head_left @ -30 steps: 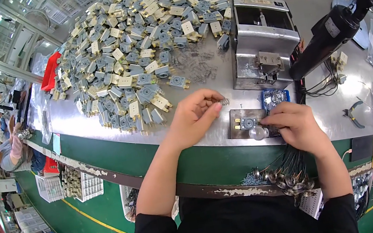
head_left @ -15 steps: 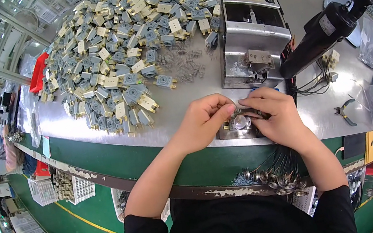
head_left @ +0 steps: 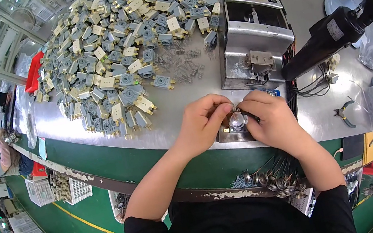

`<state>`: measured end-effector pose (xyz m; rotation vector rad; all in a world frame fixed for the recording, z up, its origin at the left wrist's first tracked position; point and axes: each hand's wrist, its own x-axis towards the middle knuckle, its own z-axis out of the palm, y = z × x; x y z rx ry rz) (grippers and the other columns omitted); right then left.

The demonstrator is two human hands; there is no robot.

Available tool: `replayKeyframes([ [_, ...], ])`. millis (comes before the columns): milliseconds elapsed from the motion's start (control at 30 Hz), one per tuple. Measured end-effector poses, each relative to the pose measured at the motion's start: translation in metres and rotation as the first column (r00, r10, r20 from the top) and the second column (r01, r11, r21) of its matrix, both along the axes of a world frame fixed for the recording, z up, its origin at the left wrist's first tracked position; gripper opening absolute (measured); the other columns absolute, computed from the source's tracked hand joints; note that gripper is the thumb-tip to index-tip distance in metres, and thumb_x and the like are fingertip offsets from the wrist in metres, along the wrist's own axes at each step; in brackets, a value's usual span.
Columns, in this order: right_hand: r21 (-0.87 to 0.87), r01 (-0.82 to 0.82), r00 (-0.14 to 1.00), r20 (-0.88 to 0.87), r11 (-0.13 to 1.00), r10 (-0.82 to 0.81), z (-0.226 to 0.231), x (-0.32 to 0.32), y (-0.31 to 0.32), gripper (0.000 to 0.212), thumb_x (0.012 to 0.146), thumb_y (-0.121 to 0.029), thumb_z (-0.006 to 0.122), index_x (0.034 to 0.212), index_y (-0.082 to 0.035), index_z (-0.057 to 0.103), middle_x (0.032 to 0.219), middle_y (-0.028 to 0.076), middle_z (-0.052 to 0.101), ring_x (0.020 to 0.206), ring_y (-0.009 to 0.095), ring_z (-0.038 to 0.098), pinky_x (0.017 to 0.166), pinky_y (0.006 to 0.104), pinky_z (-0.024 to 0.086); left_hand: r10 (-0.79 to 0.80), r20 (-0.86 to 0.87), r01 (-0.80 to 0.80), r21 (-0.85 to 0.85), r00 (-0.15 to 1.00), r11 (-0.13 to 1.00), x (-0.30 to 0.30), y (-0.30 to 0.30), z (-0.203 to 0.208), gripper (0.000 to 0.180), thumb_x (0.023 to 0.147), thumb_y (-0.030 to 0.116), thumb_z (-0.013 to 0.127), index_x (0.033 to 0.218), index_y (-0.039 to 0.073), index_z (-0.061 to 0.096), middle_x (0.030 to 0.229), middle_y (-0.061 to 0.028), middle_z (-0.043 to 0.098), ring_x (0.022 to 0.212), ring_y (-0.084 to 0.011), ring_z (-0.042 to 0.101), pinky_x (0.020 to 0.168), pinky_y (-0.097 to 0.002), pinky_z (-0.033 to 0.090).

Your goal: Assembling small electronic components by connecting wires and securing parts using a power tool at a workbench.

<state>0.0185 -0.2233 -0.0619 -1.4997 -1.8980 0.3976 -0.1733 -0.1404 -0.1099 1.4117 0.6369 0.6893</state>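
Observation:
Close together at the table's front edge, both hands work over a small metal fixture (head_left: 230, 137). A round, shiny part with a clear-looking dome (head_left: 237, 120) sits on it. My left hand (head_left: 203, 122) is closed, thumb and forefinger pinched at the part's upper left; whatever they hold is too small to make out. My right hand (head_left: 270, 115) is closed too, its fingers curled against the part's right side, hiding what is in them.
A big heap of grey-and-cream plastic housings (head_left: 108, 70) covers the left table, with loose springs (head_left: 182, 62) beside it. Beyond my hands stands a metal machine (head_left: 255, 37); right of it, a black cylindrical tool (head_left: 318, 43). Pliers (head_left: 344, 114) lie right. Wired round metal parts (head_left: 280, 182) hang at the front edge.
My right hand's fingers have curled in and come down closer to the round part; the dark strip seen under them is now hidden. My left hand keeps its pinch almost in place.

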Motion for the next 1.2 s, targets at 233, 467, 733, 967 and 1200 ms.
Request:
replayKeyframes([
  [233, -0.100, -0.006, 0.999, 0.031, 0.995, 0.010, 0.002, -0.001, 0.000, 0.020, 0.074, 0.003, 0.065, 0.093, 0.003, 0.070, 0.091, 0.017, 0.068, 0.080, 0.038, 0.068, 0.071, 0.0420, 0.056, 0.031, 0.024, -0.032, 0.076, 0.999, 0.997, 0.000, 0.000, -0.004, 0.011, 0.104, 0.004, 0.060, 0.111, -0.002, 0.065, 0.088, -0.0039, 0.070, 0.078, -0.0073, 0.064, 0.069, -0.0239, 0.052],
  [467, -0.181, -0.056, 0.998, 0.021, 0.982, 0.061, 0.008, 0.001, 0.001, 0.015, 0.077, -0.003, 0.068, 0.090, 0.004, 0.071, 0.082, 0.018, 0.063, 0.073, 0.039, 0.065, 0.067, 0.0433, 0.054, 0.127, 0.006, -0.120, 0.386, 0.992, 0.915, 0.005, -0.003, -0.006, 0.015, 0.102, 0.002, 0.062, 0.116, -0.003, 0.065, 0.090, -0.0070, 0.072, 0.079, -0.0090, 0.067, 0.069, -0.0236, 0.053],
  [733, -0.219, 0.014, 0.989, 0.144, 0.976, 0.018, 0.006, 0.000, 0.002, 0.013, 0.078, -0.006, 0.072, 0.087, 0.003, 0.070, 0.083, 0.018, 0.063, 0.076, 0.039, 0.065, 0.069, 0.0450, 0.054, 0.259, 0.169, -0.274, 0.076, 0.951, 0.959, 0.006, 0.001, -0.011, 0.019, 0.102, 0.003, 0.065, 0.119, -0.005, 0.064, 0.096, -0.0090, 0.073, 0.077, -0.0097, 0.067, 0.069, -0.0235, 0.053],
  [967, -0.082, 0.136, 0.973, 0.197, 0.987, -0.117, -0.002, -0.002, 0.002, 0.013, 0.077, -0.010, 0.074, 0.079, 0.001, 0.069, 0.083, 0.015, 0.063, 0.074, 0.035, 0.067, 0.067, 0.0433, 0.057, 0.240, 0.081, -0.234, -0.080, 0.967, 0.969, 0.002, 0.004, -0.011, 0.019, 0.102, 0.004, 0.065, 0.119, -0.005, 0.063, 0.099, -0.0093, 0.073, 0.079, -0.0094, 0.067, 0.071, -0.0230, 0.053],
  [1200, -0.022, 0.028, 0.994, 0.104, 0.999, -0.026, 0.004, 0.001, 0.000, 0.028, 0.070, 0.001, 0.069, 0.098, 0.002, 0.070, 0.098, 0.015, 0.068, 0.085, 0.036, 0.069, 0.073, 0.0416, 0.057, 0.145, 0.181, -0.091, -0.277, 0.973, 0.957, 0.010, -0.001, 0.006, 0.021, 0.099, 0.004, 0.070, 0.118, -0.004, 0.066, 0.104, -0.0114, 0.075, 0.093, -0.0137, 0.072, 0.078, -0.0254, 0.058],
])
